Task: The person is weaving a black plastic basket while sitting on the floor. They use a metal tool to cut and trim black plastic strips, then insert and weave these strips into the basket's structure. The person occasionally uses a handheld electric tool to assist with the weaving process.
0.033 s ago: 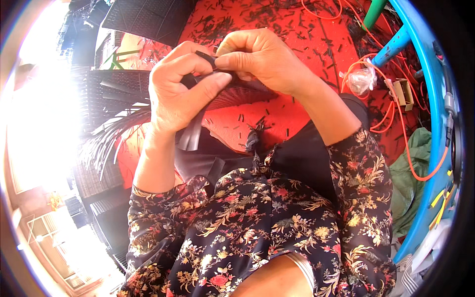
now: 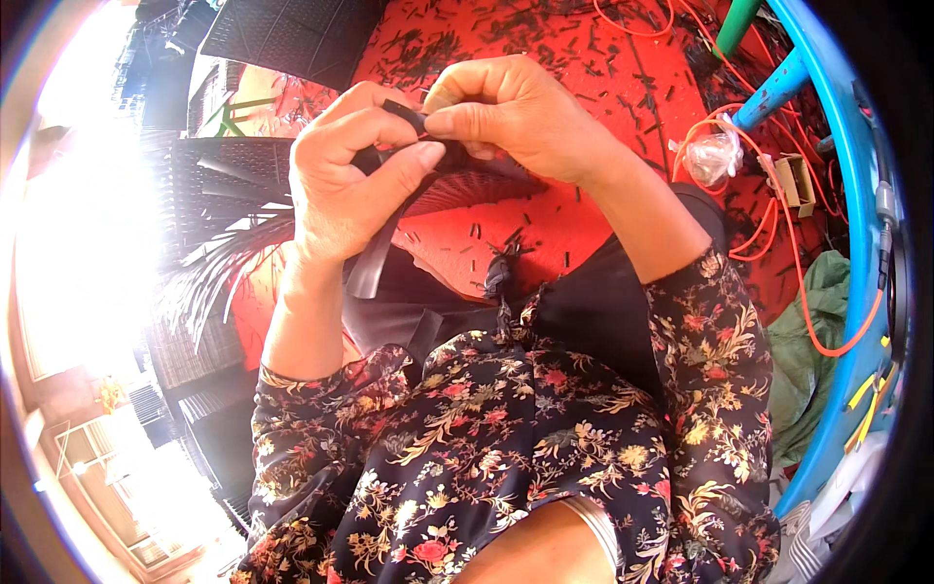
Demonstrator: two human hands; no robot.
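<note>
Above red floor (image 2: 530, 219), left hand (image 2: 336, 185), right hand (image 2: 516, 112) pinching flat black strip (image 2: 402, 111)

No text, label, number or sign can be read; the small cardboard box (image 2: 795, 187) and the clear plastic bag (image 2: 708, 161) are too small to tell whether they bear print; the bright left side is washed out.

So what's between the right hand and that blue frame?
In the head view, between the right hand and the blue frame lie red floor, black scraps, a clear plastic bag, a small cardboard box and orange cord.
</note>
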